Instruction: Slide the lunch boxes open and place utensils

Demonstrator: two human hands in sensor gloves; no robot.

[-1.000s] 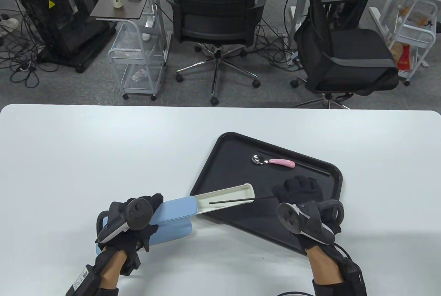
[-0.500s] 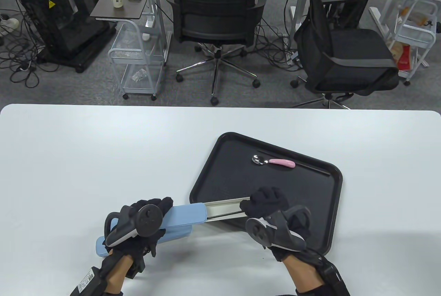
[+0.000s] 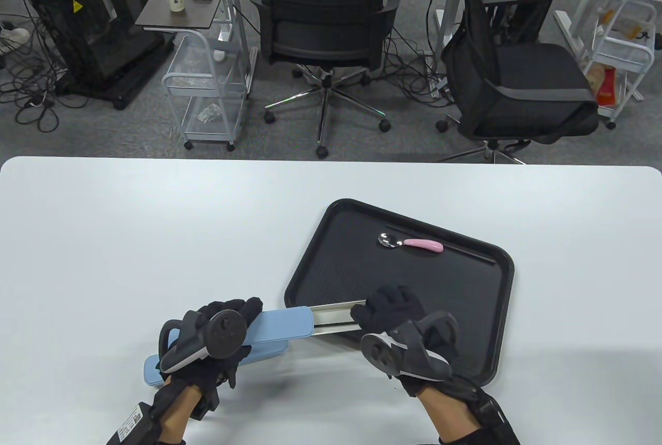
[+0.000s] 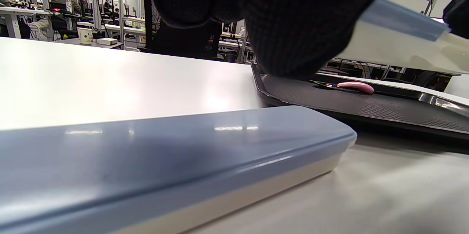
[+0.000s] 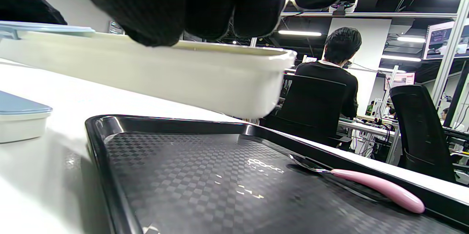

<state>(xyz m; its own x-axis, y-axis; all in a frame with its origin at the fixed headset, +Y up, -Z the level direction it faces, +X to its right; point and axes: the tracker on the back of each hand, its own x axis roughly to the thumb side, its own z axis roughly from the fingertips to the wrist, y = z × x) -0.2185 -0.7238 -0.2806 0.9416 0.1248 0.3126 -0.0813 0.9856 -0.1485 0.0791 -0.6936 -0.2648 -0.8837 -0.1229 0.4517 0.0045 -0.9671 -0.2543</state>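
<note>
The broad white tabletop (image 3: pixel 155 238) is carrying a black rectangular plastic tray (image 3: pixel 331 264) with a textured floor, lying at an angle toward the right half. Two long, narrow lunch boxes are sitting near the front edge, left of the tray: the lower blue-lidded box (image 3: pixel 269 351) is resting flat on the tabletop, while the upper box's blue sliding lid (image 3: pixel 284 322) is being gripped by the left hand (image 3: pixel 217 341), fingers wrapping over its left end. That box's cream-white inner tray (image 3: pixel 336 316) is sticking out to the right, raised above the black tray's near-left edge, and the right hand (image 3: pixel 398 321) is holding its far end, fingers curling down over the rim. A dark thin chopstick (image 3: pixel 336 325) is lying inside the cream tray. A small spoon with a pink handle and metal bowl (image 3: pixel 411 242) is lying at the black tray's far side, beside another black chopstick (image 3: pixel 465 252).
</note>
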